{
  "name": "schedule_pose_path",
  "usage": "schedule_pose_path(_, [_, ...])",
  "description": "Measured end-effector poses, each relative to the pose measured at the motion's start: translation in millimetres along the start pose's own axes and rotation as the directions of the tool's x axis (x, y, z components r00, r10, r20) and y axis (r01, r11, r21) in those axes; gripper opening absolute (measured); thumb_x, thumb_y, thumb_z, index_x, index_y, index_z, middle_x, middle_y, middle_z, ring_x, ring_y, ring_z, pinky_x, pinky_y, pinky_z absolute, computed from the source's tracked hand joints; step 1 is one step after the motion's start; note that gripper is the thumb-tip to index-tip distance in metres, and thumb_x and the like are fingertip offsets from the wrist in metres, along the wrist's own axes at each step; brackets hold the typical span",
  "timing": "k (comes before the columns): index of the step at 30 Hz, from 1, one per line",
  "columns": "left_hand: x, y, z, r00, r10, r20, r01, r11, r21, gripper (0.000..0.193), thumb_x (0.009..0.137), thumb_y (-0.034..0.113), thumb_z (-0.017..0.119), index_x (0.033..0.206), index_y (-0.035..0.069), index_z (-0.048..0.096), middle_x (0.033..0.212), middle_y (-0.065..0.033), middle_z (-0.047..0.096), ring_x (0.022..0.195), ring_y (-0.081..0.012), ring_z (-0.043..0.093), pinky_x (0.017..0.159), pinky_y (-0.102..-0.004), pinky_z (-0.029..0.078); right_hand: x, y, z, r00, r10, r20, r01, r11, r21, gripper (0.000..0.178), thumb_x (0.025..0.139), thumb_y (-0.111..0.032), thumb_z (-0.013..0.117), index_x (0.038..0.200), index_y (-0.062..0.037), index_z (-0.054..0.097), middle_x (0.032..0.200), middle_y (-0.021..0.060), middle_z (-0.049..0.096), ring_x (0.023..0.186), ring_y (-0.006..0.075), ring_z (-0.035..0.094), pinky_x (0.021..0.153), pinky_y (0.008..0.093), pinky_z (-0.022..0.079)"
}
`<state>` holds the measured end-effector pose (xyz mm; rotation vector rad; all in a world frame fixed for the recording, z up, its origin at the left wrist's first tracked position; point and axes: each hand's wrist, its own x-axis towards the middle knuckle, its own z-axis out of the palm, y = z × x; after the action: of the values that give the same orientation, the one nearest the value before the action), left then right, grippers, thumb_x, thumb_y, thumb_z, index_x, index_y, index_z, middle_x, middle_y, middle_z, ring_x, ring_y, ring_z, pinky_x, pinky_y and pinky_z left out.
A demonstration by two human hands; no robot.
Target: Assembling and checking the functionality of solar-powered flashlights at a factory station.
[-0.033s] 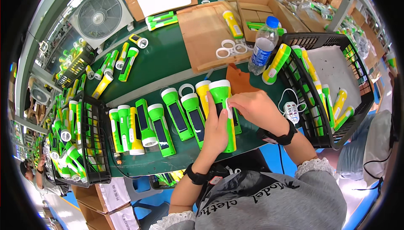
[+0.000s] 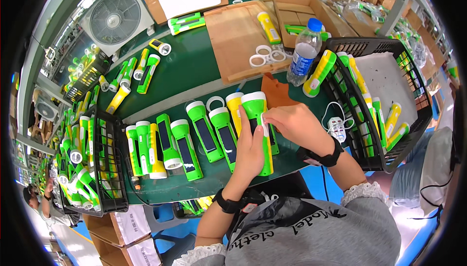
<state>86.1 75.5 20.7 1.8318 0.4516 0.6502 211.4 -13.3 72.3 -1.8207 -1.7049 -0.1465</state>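
A green, yellow and white flashlight [image 2: 254, 103] stands nearly upright over the near edge of the table. My left hand [image 2: 250, 153] is wrapped round its body, thumb and fingers along the sides. At the flashlight's right side, my right hand [image 2: 296, 124] is closed in a pinch, fingertips touching its edge; anything between them is hidden. Left of my hands, several flashlights lie in a row, such as a green one with a dark panel [image 2: 205, 133]. Close behind the held one is a yellow flashlight [image 2: 234, 108], and a white ring [image 2: 215, 97] lies beside it.
Black crates of flashlights stand at the left [image 2: 113, 168] and right [image 2: 374, 44]. A blue-capped bottle [image 2: 304, 57], a brown cloth-like piece [image 2: 279, 92] and a white power strip [image 2: 336, 130] with a cord are nearby. Farther back are a cardboard sheet [image 2: 228, 47] and an open carton [image 2: 296, 1].
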Motion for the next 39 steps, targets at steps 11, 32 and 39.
schedule_pose_path(11, [14,4,-36,0.953,-0.300,-0.052,0.178,0.687,-0.705,0.058,0.090,0.023,0.034,0.140,0.019,0.005,0.112,-0.0171,0.048,0.056,-0.0212,0.054,0.051,-0.0300,0.047,4,23,-24,0.876,0.369,-0.310,-0.290,0.917,0.273,0.014,0.076,-0.001,0.060,0.089,-0.0029,0.064,0.081,0.0118,0.065,0.072,0.0227,0.064,0.064,0.0265,0.049])
schedule_pose_path(32, [5,18,-37,0.904,-0.380,0.196,0.229,0.044,-0.972,0.039,0.087,0.025,0.044,0.118,0.002,0.042,0.113,-0.0141,0.051,0.106,-0.0243,0.051,0.091,-0.0383,0.041,-13,-44,30,0.965,-0.108,-0.238,0.144,0.979,0.143,0.043,0.057,-0.018,0.073,0.097,-0.0148,0.059,0.094,0.0010,0.056,0.076,0.0206,0.055,0.064,0.0311,0.046])
schedule_pose_path(39, [-4,28,-32,0.878,-0.430,0.211,0.262,0.064,-0.963,0.037,0.089,0.027,0.048,0.119,0.007,0.042,0.109,-0.0081,0.050,0.102,-0.0225,0.050,0.089,-0.0378,0.040,-14,-49,25,0.886,-0.005,-0.464,-0.005,1.000,-0.019,0.043,0.046,-0.030,0.078,0.064,-0.0073,0.046,0.067,0.0045,0.047,0.048,0.0189,0.048,0.042,0.0301,0.037])
